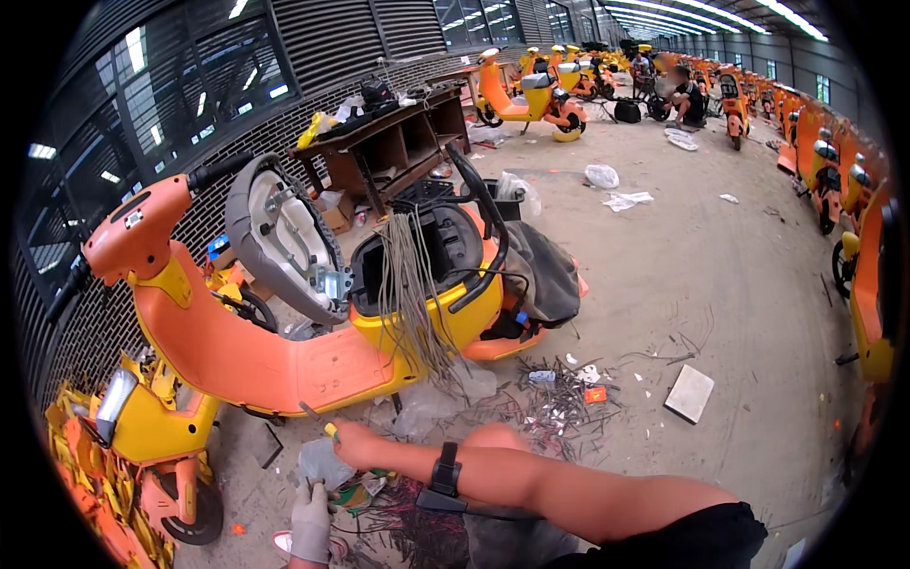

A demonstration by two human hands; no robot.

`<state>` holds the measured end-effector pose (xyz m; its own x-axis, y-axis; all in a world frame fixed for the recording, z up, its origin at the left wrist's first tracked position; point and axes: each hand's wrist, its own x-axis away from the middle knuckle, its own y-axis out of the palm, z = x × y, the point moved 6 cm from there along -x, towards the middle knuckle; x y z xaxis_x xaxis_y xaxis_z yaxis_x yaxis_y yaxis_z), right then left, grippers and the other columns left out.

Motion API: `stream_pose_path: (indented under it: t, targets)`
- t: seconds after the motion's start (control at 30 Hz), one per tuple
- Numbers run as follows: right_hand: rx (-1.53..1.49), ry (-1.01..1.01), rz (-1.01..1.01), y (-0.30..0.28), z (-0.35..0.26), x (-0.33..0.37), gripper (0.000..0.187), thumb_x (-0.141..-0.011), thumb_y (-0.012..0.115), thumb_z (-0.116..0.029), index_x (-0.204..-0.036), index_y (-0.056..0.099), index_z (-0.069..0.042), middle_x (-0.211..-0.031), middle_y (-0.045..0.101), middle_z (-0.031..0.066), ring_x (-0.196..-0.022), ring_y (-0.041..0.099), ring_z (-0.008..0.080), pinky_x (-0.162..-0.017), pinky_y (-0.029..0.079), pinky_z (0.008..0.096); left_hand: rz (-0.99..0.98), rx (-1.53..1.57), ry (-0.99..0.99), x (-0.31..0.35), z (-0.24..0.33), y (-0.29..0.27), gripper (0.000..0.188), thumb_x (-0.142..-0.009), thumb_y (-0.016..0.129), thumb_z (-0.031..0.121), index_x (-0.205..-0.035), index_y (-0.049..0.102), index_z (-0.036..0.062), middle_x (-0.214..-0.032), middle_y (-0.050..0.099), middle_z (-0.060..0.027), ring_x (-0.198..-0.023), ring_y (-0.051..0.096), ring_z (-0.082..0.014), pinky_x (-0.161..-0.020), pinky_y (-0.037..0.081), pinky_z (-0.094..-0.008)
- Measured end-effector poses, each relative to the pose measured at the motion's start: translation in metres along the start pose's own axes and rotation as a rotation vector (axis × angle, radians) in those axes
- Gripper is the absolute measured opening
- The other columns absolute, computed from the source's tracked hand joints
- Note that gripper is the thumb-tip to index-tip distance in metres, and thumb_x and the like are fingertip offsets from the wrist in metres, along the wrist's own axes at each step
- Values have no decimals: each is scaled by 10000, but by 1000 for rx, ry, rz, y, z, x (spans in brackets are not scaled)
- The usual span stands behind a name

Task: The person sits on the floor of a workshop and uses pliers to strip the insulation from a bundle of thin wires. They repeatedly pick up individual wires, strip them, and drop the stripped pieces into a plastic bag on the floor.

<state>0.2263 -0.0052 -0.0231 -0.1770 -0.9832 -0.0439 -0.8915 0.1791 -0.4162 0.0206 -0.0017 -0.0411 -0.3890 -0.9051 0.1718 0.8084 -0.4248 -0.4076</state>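
Observation:
My right hand (pixel 355 445) is closed round a yellow-handled tool (pixel 331 431) with a narrow grey shaft; its exact kind is too small to tell. The shaft points up-left beside the footboard of an orange and yellow scooter (pixel 322 372). Below it, my left hand (pixel 311 523), in a pale glove, has its fingers together at the lower edge of a pale plastic bag (pixel 324 464) and seems to pinch it. The scooter's grey seat (pixel 284 237) is tipped up. A bundle of grey cables (pixel 409 289) hangs over the open seat compartment (pixel 460 237).
Cut cable scraps (pixel 569 403) and a white block (pixel 689 394) lie on the floor. Yellow body parts (pixel 95 474) are heaped at the left. A brown wooden desk (pixel 389 142) stands behind. Scooters line the right side, and a person (pixel 684 100) crouches farther back.

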Motion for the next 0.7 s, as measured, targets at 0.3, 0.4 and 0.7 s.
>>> stream_pose_path:
  t: [0.3,0.4,0.7]
  targets:
    - [58,155,77,-2,9,24,363,-848,546,-83,-1185,562,51,-1120,636,294,-1035,638,415,-852,509,487,-134,303,-133,-8,66,3,266,-1036,426,296,-1166,475,70,-747,607,-130,-614,610,-233,-516,514,-379]
    - [-32,194,188,-1,-8,34,297,-825,539,-34,-1098,596,68,-1049,664,268,-992,665,395,-780,525,457,-218,286,30,-15,61,11,299,-1036,397,282,-1182,475,34,-736,621,-124,-465,556,-180,-393,448,-312]
    - [-159,172,47,23,-14,35,358,-850,665,-172,-1113,552,44,-975,660,214,-846,668,309,-689,524,409,-336,599,-206,-51,-18,42,252,-1047,407,225,-1090,553,24,-743,614,-106,-486,546,-202,-442,476,-349]
